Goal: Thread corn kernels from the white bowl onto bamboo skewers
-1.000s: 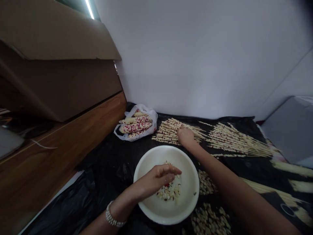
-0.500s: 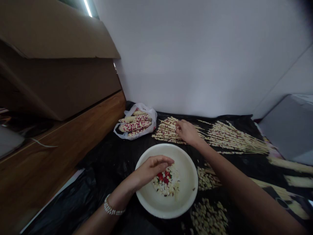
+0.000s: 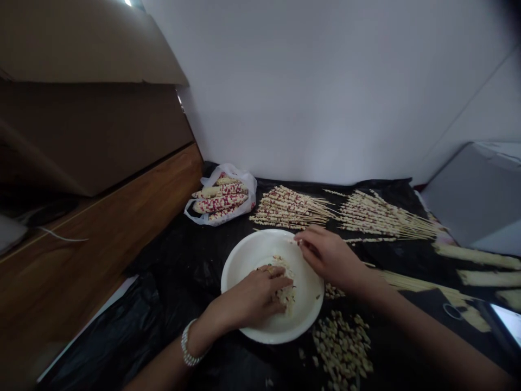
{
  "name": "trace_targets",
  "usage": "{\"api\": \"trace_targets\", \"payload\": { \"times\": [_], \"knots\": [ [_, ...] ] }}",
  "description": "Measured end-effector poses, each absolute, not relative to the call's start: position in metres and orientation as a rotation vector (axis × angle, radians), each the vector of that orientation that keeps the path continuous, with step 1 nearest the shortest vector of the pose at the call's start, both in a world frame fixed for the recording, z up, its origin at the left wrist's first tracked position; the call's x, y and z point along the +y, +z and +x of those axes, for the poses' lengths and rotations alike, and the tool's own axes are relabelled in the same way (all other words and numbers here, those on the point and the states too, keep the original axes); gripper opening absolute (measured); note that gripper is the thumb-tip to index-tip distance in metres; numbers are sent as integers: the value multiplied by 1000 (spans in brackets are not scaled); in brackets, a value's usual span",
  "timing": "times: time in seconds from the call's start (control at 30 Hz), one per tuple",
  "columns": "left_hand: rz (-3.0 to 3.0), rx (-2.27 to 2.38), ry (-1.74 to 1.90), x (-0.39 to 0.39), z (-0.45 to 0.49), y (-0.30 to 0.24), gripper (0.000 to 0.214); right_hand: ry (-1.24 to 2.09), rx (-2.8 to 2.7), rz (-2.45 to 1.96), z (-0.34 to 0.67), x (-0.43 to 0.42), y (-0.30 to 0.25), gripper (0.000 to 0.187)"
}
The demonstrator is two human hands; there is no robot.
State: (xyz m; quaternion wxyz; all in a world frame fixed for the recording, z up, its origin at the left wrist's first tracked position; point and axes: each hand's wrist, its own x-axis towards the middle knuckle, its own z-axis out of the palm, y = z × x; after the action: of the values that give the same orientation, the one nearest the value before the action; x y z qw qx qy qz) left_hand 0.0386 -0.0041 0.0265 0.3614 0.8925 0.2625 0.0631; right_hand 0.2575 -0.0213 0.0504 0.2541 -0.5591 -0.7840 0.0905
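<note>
A white bowl (image 3: pixel 240 255) stands in front of me with loose pale corn kernels (image 3: pixel 288 296) at its bottom. My left hand (image 3: pixel 260 296) reaches into it, palm down, fingers somewhat spread over the kernels and hiding part of them. At the bowl's far right rim is my right hand (image 3: pixel 323 255), thumb and fingers pinched together. Something small and pale shows at its fingertips, too blurred to name. Just beyond that hand lies a pile of skewers threaded with kernels (image 3: pixel 285 206).
A second pile of kernel skewers (image 3: pixel 374 214) lies farther right. Behind the bowl is a plastic bag of speckled corn cobs (image 3: pixel 222 198). Loose kernels (image 3: pixel 344 347), bare sticks (image 3: pixel 407 281) and stripped cobs (image 3: pixel 488 278) lie to the right on black plastic sheeting (image 3: pixel 179 271). A cardboard box (image 3: pixel 93 125) stands left.
My right hand has come back from the skewer pile to the bowl's rim. The left hand has lowered onto the kernels, and the red pieces seen there before are now hidden.
</note>
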Motion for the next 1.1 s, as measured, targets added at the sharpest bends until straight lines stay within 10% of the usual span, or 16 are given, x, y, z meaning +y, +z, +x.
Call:
{"api": "trace_targets", "payload": {
  "times": [0.5, 1.1],
  "knots": [
    [2391, 601, 22, -12, 56, 24, 18, 464, -2003, -1491, 257, -66, 20, 28],
    [2399, 745, 303, 29, 64, 14, 33, 220, -1605, -1622, 260, -69, -13, 31]
  ]
}}
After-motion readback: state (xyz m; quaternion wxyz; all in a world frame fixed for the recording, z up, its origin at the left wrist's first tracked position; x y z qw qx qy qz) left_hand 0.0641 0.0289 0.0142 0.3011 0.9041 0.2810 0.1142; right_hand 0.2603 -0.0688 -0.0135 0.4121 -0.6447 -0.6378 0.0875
